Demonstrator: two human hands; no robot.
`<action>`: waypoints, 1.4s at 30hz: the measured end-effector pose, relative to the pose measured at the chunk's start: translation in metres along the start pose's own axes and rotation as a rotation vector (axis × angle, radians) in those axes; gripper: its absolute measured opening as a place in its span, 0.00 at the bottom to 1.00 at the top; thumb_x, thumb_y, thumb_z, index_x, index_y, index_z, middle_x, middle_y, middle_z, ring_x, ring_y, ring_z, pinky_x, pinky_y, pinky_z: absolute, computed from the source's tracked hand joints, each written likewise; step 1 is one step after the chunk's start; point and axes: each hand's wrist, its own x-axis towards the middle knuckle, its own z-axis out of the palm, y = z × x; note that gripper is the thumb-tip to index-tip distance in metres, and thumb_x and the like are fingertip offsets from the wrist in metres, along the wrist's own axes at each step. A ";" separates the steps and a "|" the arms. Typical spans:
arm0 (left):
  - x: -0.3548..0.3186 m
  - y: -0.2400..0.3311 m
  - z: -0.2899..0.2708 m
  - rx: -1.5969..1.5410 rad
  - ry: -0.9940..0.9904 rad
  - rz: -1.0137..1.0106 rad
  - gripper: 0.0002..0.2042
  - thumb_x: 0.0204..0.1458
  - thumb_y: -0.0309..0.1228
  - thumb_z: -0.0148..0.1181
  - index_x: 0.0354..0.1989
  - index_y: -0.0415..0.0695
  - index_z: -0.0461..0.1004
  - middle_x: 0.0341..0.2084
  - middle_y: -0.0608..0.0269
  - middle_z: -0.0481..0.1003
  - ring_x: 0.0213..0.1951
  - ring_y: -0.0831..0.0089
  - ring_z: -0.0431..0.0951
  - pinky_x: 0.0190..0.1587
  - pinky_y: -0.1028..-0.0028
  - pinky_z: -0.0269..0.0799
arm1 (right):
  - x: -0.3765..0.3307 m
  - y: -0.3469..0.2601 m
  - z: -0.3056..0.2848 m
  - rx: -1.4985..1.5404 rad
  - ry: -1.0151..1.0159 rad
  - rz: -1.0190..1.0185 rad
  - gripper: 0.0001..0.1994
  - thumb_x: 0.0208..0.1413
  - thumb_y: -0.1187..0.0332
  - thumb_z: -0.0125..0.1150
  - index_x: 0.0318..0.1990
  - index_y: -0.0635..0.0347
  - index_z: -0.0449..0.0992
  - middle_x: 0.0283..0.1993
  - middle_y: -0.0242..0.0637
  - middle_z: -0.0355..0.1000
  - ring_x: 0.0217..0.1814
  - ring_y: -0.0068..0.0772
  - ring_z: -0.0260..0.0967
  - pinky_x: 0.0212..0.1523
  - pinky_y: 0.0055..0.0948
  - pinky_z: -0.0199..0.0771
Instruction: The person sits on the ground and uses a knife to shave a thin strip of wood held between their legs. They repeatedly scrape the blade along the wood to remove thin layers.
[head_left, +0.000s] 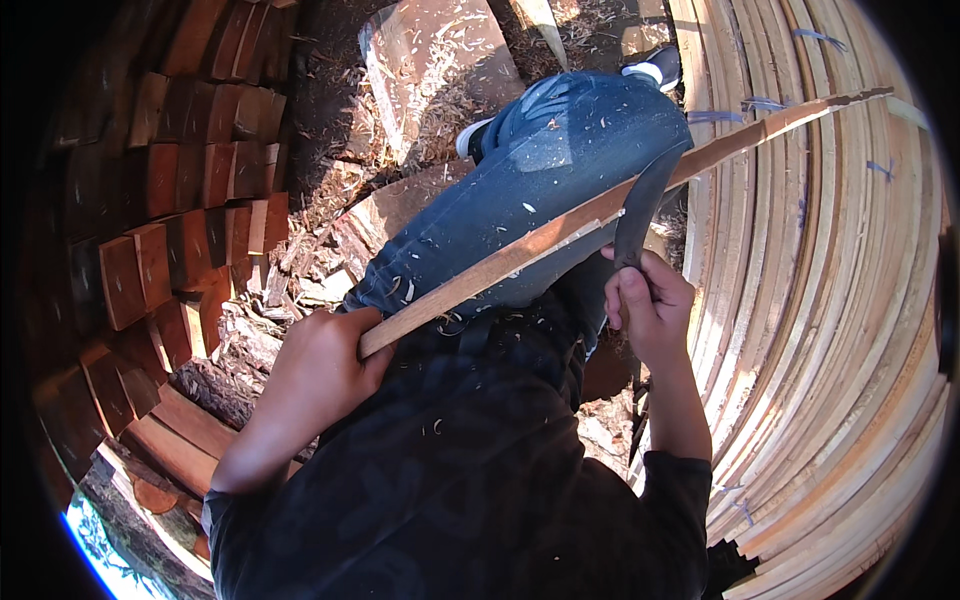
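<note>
My left hand (330, 362) is closed around the near end of a long, thin wooden strip (470, 285). The strip slants up and away to the right, over my jeans-clad leg, and its far end reaches above the stacked slats. My right hand (650, 302) grips a knife (640, 212) with a dark, slightly curved blade pointing away from me. That blade crosses the strip near its middle; whether its edge bites into the wood cannot be made out. Most of the knife's handle is hidden in my fingers. Pale shavings speckle my jeans (500, 215).
Long pale slats (790, 300), some tied with blue twine (765, 104), fill the right side. On the left rises a stack of reddish-brown wood pieces (190, 250). Boards (435, 60), bark and shavings lie around my feet.
</note>
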 end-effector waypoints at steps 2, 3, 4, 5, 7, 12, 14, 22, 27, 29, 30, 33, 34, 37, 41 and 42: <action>0.002 -0.001 -0.001 -0.033 -0.007 -0.007 0.06 0.44 0.30 0.61 0.25 0.40 0.75 0.15 0.47 0.72 0.23 0.49 0.75 0.29 0.57 0.70 | 0.008 0.001 -0.017 0.152 0.295 -0.112 0.12 0.63 0.69 0.48 0.47 0.69 0.71 0.19 0.32 0.65 0.17 0.16 0.59 0.18 0.17 0.58; 0.003 0.001 -0.003 -0.032 -0.010 -0.008 0.06 0.44 0.29 0.61 0.26 0.40 0.75 0.15 0.47 0.72 0.23 0.49 0.75 0.30 0.57 0.70 | 0.013 -0.007 -0.014 0.279 0.412 -0.151 0.11 0.62 0.70 0.49 0.46 0.69 0.72 0.19 0.31 0.66 0.17 0.16 0.59 0.18 0.17 0.58; 0.004 0.003 -0.003 -0.030 -0.012 -0.009 0.06 0.44 0.29 0.61 0.26 0.40 0.75 0.15 0.46 0.72 0.23 0.49 0.75 0.30 0.57 0.70 | 0.015 -0.015 -0.012 0.396 0.534 -0.200 0.11 0.61 0.71 0.50 0.45 0.69 0.72 0.19 0.31 0.67 0.16 0.16 0.60 0.18 0.18 0.59; 0.005 0.004 -0.003 -0.029 -0.014 -0.010 0.06 0.43 0.29 0.62 0.26 0.40 0.75 0.15 0.46 0.72 0.24 0.49 0.75 0.30 0.57 0.70 | 0.012 -0.012 -0.013 0.245 0.390 -0.161 0.11 0.61 0.71 0.50 0.45 0.70 0.72 0.19 0.32 0.67 0.16 0.17 0.60 0.17 0.18 0.59; 0.003 0.000 -0.003 -0.030 -0.018 -0.021 0.06 0.43 0.29 0.61 0.26 0.40 0.75 0.16 0.46 0.72 0.24 0.49 0.75 0.30 0.57 0.70 | 0.006 -0.004 -0.009 -0.044 0.112 -0.097 0.11 0.61 0.71 0.50 0.45 0.72 0.72 0.19 0.32 0.67 0.16 0.18 0.62 0.17 0.19 0.60; 0.004 0.001 -0.002 -0.059 -0.023 -0.010 0.07 0.46 0.30 0.61 0.26 0.38 0.75 0.15 0.46 0.71 0.23 0.50 0.75 0.28 0.60 0.70 | 0.010 -0.009 -0.003 0.170 0.489 -0.089 0.09 0.61 0.74 0.49 0.42 0.72 0.73 0.19 0.33 0.67 0.16 0.19 0.63 0.18 0.18 0.60; 0.003 0.000 -0.001 -0.043 0.007 0.013 0.08 0.48 0.30 0.61 0.24 0.37 0.75 0.14 0.46 0.70 0.21 0.51 0.75 0.27 0.62 0.69 | 0.002 0.000 0.002 -0.190 0.106 -0.069 0.11 0.63 0.73 0.44 0.45 0.70 0.72 0.18 0.32 0.65 0.15 0.18 0.59 0.18 0.18 0.59; 0.005 0.001 -0.004 -0.036 0.007 0.010 0.08 0.48 0.30 0.61 0.25 0.37 0.75 0.15 0.45 0.71 0.22 0.50 0.75 0.28 0.60 0.69 | 0.003 -0.003 -0.006 -0.151 0.022 -0.039 0.14 0.65 0.69 0.44 0.49 0.70 0.70 0.17 0.31 0.63 0.16 0.15 0.56 0.18 0.17 0.57; 0.004 0.002 -0.004 -0.058 0.001 0.017 0.08 0.48 0.31 0.61 0.27 0.37 0.76 0.16 0.45 0.72 0.23 0.49 0.75 0.28 0.60 0.69 | 0.011 -0.004 -0.014 -0.281 0.139 -0.035 0.11 0.61 0.71 0.51 0.46 0.69 0.73 0.17 0.30 0.64 0.16 0.15 0.58 0.18 0.17 0.57; 0.005 0.001 -0.006 -0.051 -0.009 0.000 0.08 0.48 0.31 0.61 0.27 0.37 0.76 0.16 0.45 0.72 0.23 0.50 0.75 0.28 0.61 0.69 | 0.002 0.003 0.003 0.032 0.079 0.019 0.11 0.61 0.71 0.51 0.46 0.69 0.73 0.17 0.29 0.64 0.16 0.14 0.58 0.18 0.18 0.57; 0.003 0.001 -0.004 -0.046 -0.011 0.004 0.08 0.48 0.31 0.61 0.27 0.37 0.76 0.16 0.46 0.72 0.23 0.50 0.75 0.28 0.61 0.69 | 0.005 -0.004 -0.012 -0.188 0.109 -0.041 0.11 0.61 0.72 0.49 0.45 0.70 0.72 0.18 0.30 0.64 0.16 0.15 0.57 0.18 0.17 0.57; 0.004 0.001 -0.005 -0.066 -0.030 -0.002 0.08 0.48 0.31 0.61 0.27 0.37 0.76 0.16 0.45 0.71 0.23 0.50 0.75 0.28 0.61 0.69 | 0.015 -0.012 -0.004 0.391 0.603 -0.182 0.10 0.61 0.75 0.48 0.43 0.73 0.72 0.19 0.32 0.64 0.15 0.17 0.57 0.18 0.17 0.57; 0.004 0.002 -0.007 -0.074 -0.039 -0.006 0.09 0.48 0.31 0.61 0.27 0.37 0.76 0.16 0.45 0.71 0.22 0.50 0.75 0.28 0.62 0.69 | 0.011 0.001 -0.009 -0.074 0.282 -0.169 0.10 0.61 0.74 0.49 0.42 0.73 0.73 0.19 0.32 0.65 0.16 0.17 0.59 0.18 0.18 0.59; 0.001 -0.001 -0.003 -0.067 -0.042 -0.008 0.09 0.48 0.32 0.61 0.27 0.37 0.76 0.16 0.45 0.72 0.23 0.50 0.75 0.28 0.61 0.69 | 0.007 0.008 -0.005 -0.230 -0.047 -0.199 0.11 0.62 0.72 0.49 0.45 0.71 0.72 0.20 0.32 0.65 0.16 0.18 0.60 0.18 0.18 0.60; 0.004 0.002 -0.004 -0.093 -0.053 -0.010 0.09 0.49 0.32 0.60 0.27 0.37 0.76 0.16 0.46 0.72 0.23 0.50 0.75 0.28 0.61 0.69 | 0.016 -0.003 -0.002 0.295 0.397 -0.095 0.12 0.63 0.71 0.47 0.47 0.69 0.71 0.17 0.30 0.63 0.15 0.16 0.58 0.18 0.18 0.59; 0.005 0.001 -0.004 -0.085 -0.044 -0.001 0.09 0.49 0.31 0.60 0.27 0.37 0.76 0.16 0.46 0.72 0.23 0.50 0.75 0.28 0.62 0.69 | 0.010 0.003 0.000 0.218 0.189 -0.045 0.11 0.62 0.71 0.47 0.47 0.69 0.71 0.17 0.30 0.63 0.15 0.17 0.58 0.18 0.18 0.59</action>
